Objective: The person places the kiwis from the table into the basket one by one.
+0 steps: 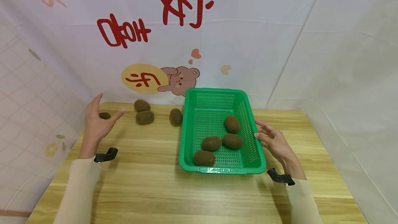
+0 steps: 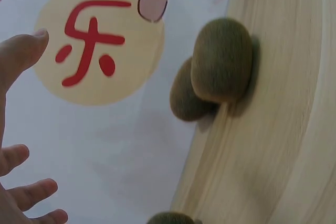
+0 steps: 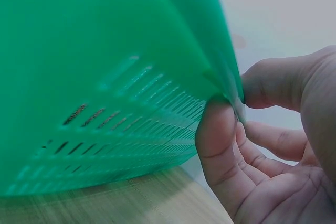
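Observation:
My left hand (image 1: 97, 120) is spread at the far left of the table, thumb and fingers apart around a brown kiwi (image 1: 104, 115). In the left wrist view the top of that kiwi (image 2: 170, 218) shows at the bottom edge, below the fingertips. My right hand (image 1: 273, 140) pinches the right rim of a green plastic basket (image 1: 182, 130). Thumb and fingers (image 3: 218, 135) lie on either side of this rim in the right wrist view. Inside the basket are several kiwis, among them one kiwi (image 1: 232, 124) near the right wall and another (image 1: 204, 158) at the front left.
Two kiwis sit close together, the nearer kiwi (image 1: 144, 117) in front of the other kiwi (image 1: 142, 105). A single kiwi (image 1: 176, 117) lies just left of the basket. Behind the wooden table (image 1: 140, 182) hangs a white printed cloth (image 1: 248, 37); white sheets flank both sides.

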`<action>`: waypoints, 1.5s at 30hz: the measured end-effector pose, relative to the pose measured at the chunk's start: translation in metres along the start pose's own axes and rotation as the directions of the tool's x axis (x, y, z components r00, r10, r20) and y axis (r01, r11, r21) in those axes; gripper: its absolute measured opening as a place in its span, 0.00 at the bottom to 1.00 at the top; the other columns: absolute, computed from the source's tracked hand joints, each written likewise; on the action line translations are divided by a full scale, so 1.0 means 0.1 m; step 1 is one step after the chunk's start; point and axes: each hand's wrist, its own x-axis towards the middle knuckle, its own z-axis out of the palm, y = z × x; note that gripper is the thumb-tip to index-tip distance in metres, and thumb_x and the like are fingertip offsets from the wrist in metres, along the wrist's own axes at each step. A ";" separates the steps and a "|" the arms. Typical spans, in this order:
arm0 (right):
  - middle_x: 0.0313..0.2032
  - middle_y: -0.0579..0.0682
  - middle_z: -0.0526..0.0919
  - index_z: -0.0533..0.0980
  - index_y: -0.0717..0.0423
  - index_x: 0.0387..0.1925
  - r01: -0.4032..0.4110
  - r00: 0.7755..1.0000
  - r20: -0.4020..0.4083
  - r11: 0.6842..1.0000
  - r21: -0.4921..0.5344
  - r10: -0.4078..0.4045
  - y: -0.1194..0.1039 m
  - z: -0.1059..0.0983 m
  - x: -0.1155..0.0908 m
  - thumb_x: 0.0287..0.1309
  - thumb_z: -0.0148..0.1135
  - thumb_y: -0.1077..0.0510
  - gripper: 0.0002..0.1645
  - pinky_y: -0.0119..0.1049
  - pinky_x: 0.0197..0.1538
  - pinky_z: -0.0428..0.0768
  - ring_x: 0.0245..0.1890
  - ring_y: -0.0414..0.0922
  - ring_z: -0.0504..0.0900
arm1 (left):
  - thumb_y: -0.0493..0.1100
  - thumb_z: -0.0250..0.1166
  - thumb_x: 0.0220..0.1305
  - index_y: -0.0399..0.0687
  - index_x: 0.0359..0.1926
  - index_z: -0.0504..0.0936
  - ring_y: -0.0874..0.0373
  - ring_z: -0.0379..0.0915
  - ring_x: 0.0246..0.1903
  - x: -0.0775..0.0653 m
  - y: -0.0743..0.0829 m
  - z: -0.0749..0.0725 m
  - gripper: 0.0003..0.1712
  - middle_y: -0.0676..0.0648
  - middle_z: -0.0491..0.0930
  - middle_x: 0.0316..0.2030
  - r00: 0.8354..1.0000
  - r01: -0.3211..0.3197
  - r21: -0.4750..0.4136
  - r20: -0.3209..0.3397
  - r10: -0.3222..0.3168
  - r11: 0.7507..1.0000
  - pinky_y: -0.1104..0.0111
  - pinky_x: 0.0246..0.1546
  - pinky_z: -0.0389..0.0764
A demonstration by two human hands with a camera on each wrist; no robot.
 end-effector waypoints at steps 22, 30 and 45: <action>0.52 0.51 0.72 0.55 0.55 0.80 0.005 1.000 0.009 0.999 0.054 -0.005 0.02 0.00 0.02 0.71 0.63 0.57 0.42 0.26 0.42 0.83 0.40 0.35 0.76 | 0.65 0.65 0.67 0.49 0.83 0.37 0.29 0.33 0.79 0.10 -0.63 -0.15 0.61 0.33 0.37 0.81 0.968 0.232 0.038 0.089 -0.235 0.972 0.30 0.73 0.47; 0.52 0.51 0.70 0.55 0.55 0.80 0.005 1.000 0.010 0.999 0.051 -0.005 0.00 0.00 0.03 0.71 0.63 0.58 0.42 0.25 0.41 0.83 0.40 0.35 0.76 | 0.61 0.65 0.68 0.42 0.83 0.37 0.26 0.39 0.78 0.09 -0.83 -0.13 0.61 0.28 0.40 0.80 0.963 0.242 0.030 0.112 -0.244 0.970 0.31 0.73 0.51; 0.53 0.53 0.72 0.56 0.53 0.80 0.003 1.000 0.015 0.999 0.053 -0.004 0.03 -0.03 0.02 0.72 0.63 0.57 0.42 0.27 0.43 0.84 0.41 0.36 0.78 | 0.55 0.68 0.68 0.36 0.76 0.62 0.28 0.58 0.71 0.03 -0.93 -0.01 0.45 0.29 0.61 0.74 0.948 0.317 -0.012 0.015 -0.317 0.948 0.36 0.70 0.63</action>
